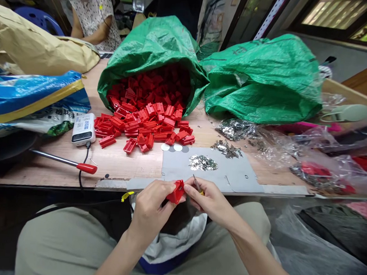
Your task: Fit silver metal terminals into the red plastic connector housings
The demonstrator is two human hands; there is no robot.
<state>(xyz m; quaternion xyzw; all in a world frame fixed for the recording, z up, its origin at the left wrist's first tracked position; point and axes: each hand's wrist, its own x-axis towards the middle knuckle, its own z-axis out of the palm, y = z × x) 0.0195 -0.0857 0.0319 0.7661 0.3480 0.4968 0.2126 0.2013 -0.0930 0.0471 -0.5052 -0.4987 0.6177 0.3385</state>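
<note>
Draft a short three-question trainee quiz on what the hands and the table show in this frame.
1. True or false: the left hand holds a red plastic part.
2. The heap of red parts on the table spills from: A) a green sack; B) a blue bucket; C) a cardboard box.
3. What does the right hand pinch beside the part?
Key: 1 true; 2 A; 3 a thin tool with a metal tip.
</note>
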